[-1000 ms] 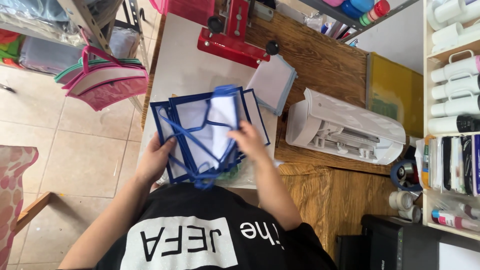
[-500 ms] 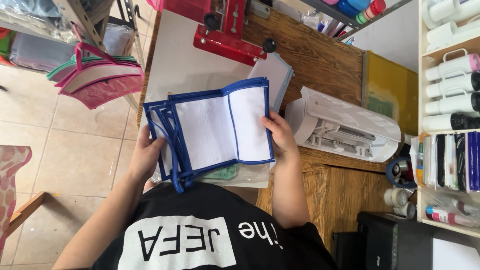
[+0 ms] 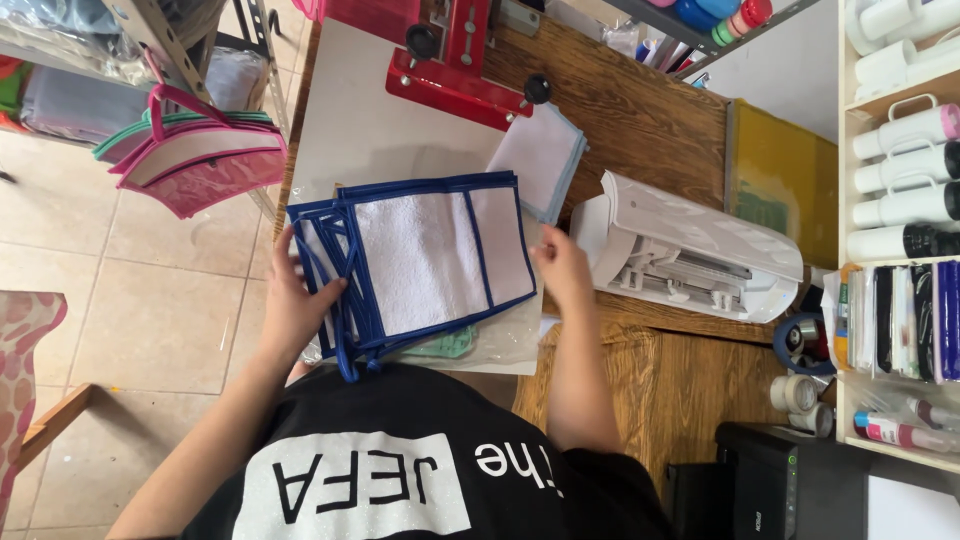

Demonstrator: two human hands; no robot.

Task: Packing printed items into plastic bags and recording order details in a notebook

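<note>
Left hand (image 3: 290, 315) grasping the blue-trimmed white bag (image 3: 420, 260) by its left end — bag flat on the white mat (image 3: 370, 130); right hand (image 3: 562, 270) released, fingers just beside its right edge

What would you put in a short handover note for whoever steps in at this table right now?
Left hand: grips the handle end of the white bag with blue trim.
Right hand: open, at the bag's right edge.
Bag: lying flat and unfolded on the white board, below the red press.
A second folded cloth lies beside the press.
Done: bag spread out. Left: not under the press yet.
</note>
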